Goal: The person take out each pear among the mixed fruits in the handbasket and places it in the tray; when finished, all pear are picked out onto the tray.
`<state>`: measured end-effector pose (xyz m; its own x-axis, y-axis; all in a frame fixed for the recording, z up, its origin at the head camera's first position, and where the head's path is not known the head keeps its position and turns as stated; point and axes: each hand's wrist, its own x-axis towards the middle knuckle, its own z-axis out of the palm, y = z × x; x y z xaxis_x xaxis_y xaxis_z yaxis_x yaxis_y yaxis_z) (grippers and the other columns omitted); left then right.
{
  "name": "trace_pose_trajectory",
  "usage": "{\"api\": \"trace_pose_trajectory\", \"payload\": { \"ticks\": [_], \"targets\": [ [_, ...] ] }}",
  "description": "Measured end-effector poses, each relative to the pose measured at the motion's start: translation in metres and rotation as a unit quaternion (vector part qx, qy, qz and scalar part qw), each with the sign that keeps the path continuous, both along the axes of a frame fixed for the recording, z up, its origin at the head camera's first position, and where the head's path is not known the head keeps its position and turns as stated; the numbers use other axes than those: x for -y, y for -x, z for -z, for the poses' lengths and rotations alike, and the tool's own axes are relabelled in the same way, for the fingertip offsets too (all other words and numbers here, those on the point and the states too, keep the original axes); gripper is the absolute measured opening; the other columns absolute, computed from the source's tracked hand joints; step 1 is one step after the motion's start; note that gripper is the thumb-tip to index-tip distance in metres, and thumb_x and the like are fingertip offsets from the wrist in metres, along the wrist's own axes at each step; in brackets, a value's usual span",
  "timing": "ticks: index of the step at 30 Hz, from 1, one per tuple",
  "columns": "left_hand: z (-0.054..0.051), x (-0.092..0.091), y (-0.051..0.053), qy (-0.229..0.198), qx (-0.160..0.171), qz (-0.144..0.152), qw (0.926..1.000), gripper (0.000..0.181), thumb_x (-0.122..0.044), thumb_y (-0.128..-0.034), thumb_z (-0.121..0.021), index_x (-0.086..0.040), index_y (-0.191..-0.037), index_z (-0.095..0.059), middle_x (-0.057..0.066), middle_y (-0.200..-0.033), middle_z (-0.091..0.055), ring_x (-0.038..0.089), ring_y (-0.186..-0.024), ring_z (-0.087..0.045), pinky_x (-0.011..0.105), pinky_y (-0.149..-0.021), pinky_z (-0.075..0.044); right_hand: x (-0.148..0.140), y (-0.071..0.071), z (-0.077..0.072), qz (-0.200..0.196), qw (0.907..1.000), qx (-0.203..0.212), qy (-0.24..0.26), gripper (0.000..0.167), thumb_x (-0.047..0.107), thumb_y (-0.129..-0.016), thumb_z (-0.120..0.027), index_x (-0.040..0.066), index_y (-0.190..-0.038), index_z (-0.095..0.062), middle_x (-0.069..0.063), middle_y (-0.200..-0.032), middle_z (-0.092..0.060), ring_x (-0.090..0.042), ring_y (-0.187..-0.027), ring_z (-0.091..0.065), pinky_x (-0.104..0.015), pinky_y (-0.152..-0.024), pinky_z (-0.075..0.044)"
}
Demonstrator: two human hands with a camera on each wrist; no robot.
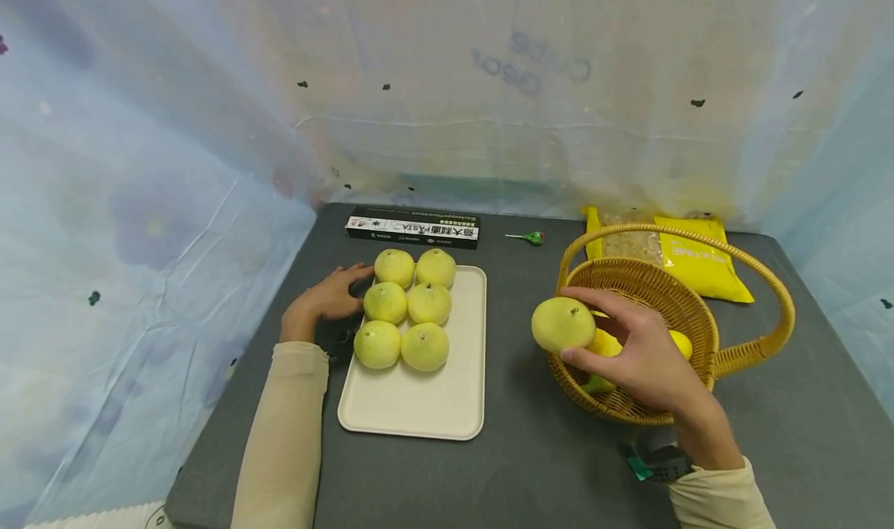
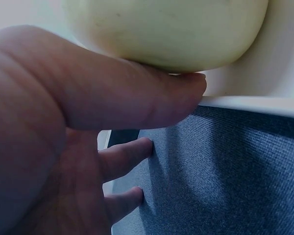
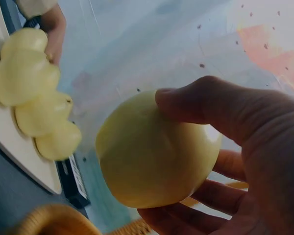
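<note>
My right hand (image 1: 646, 350) grips a round, pale yellow-green melon (image 1: 563, 324), held above the left rim of a wicker basket (image 1: 680, 300). In the right wrist view the thumb presses one side of this melon (image 3: 154, 152) and the fingers curl round the other. Several similar melons (image 1: 429, 304) sit in two columns on a cream tray (image 1: 464, 389). At the tray's left edge rests my left hand (image 1: 331, 295), its fingers extended. The left wrist view has its thumb against the underside of a melon (image 2: 176, 34) and two fingertips on the dark cloth.
Inside the basket lie yellow items (image 1: 679, 344) and a green one (image 1: 597, 383), partly hidden by my right hand. A yellow bag (image 1: 698, 261) lies behind it. A black pasta box (image 1: 412, 228) and a green lollipop (image 1: 534, 238) lie at the back of the grey table (image 1: 531, 459).
</note>
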<state>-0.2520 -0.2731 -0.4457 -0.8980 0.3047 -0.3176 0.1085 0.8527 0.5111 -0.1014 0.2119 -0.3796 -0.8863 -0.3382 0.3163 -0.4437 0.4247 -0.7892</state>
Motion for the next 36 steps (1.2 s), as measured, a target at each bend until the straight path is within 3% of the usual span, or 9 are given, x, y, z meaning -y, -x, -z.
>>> {"api": "trace_pose_trajectory", "payload": {
  "ticks": [4, 13, 17, 24, 30, 36],
  "targets": [
    [0.001, 0.000, 0.000, 0.001, -0.002, 0.000, 1.0000, 0.080, -0.017, -0.1009, -0.064, -0.016, -0.174, -0.032, 0.024, -0.183, -0.015, 0.060, -0.166, -0.002, 0.082, -0.128, -0.013, 0.012, 0.000, 0.006, -0.031, 0.9994, 0.009, 0.008, 0.076, 0.006, -0.086, -0.094, 0.025, -0.153, -0.065, -0.001, -0.146, -0.070, -0.008, -0.125, -0.069, -0.018, -0.108, -0.055],
    [0.000, -0.001, 0.000, 0.007, 0.002, -0.004, 1.0000, 0.081, -0.018, -0.1008, -0.064, -0.017, -0.175, -0.032, 0.021, -0.183, -0.015, 0.057, -0.167, -0.003, 0.086, -0.125, -0.011, 0.038, -0.002, 0.022, -0.083, 0.9951, 0.053, 0.012, 0.070, 0.017, -0.089, -0.094, 0.023, -0.152, -0.064, 0.000, -0.145, -0.069, -0.015, -0.120, -0.071, -0.022, -0.108, -0.057],
    [0.001, -0.001, 0.001, 0.004, 0.001, -0.002, 1.0000, 0.081, -0.017, -0.1004, -0.064, -0.016, -0.175, -0.032, 0.022, -0.183, -0.015, 0.057, -0.167, -0.002, 0.084, -0.126, -0.012, 0.050, 0.001, 0.028, -0.107, 0.9932, 0.045, 0.011, 0.071, 0.018, -0.088, -0.095, 0.024, -0.151, -0.064, 0.001, -0.144, -0.070, -0.015, -0.116, -0.071, -0.027, -0.103, -0.061],
    [0.002, 0.001, 0.000, 0.002, 0.001, 0.000, 1.0000, 0.081, -0.018, -0.1010, -0.064, -0.016, -0.175, -0.032, 0.023, -0.183, -0.015, 0.058, -0.167, -0.002, 0.083, -0.127, -0.011, 0.075, 0.003, 0.041, -0.145, 0.9879, 0.043, 0.035, 0.069, 0.020, -0.087, -0.096, 0.021, -0.150, -0.066, -0.002, -0.145, -0.071, -0.015, -0.126, -0.070, -0.029, -0.108, -0.060],
    [0.001, 0.000, 0.000, 0.004, 0.002, -0.003, 1.0000, 0.081, -0.018, -0.1007, -0.063, -0.016, -0.175, -0.032, 0.021, -0.183, -0.015, 0.057, -0.167, -0.002, 0.087, -0.124, -0.011, 0.102, 0.001, 0.056, -0.176, 0.9806, 0.071, 0.049, 0.067, 0.024, -0.089, -0.095, 0.016, -0.149, -0.067, -0.001, -0.146, -0.071, -0.015, -0.128, -0.070, -0.035, -0.109, -0.060],
    [-0.001, 0.000, 0.000, 0.006, 0.009, -0.010, 0.9999, 0.081, -0.019, -0.1012, -0.062, -0.019, -0.175, -0.031, 0.018, -0.184, -0.014, 0.053, -0.168, 0.000, 0.086, -0.125, -0.011, 0.130, -0.002, 0.067, -0.210, 0.9710, 0.096, 0.061, 0.067, 0.024, -0.090, -0.094, 0.012, -0.149, -0.066, -0.001, -0.148, -0.070, -0.015, -0.132, -0.068, -0.033, -0.110, -0.059]
  ]
}}
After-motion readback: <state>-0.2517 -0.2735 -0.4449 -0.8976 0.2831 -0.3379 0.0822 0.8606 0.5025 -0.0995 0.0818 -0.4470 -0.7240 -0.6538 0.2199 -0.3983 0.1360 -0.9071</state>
